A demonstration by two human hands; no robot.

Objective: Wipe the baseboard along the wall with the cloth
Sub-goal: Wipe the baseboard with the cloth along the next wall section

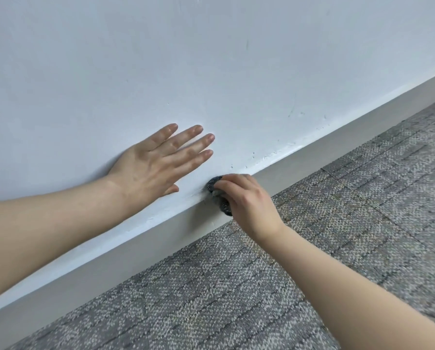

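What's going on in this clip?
A person is crouched by a wall, cleaning its baseboard. The right hand holds a dark cloth, bunched in its fingers, and presses it against the top edge of the baseboard. The left hand lies flat on the wall just above, fingers straight, apparently as a brace. Grey carpet runs along the foot of the baseboard.
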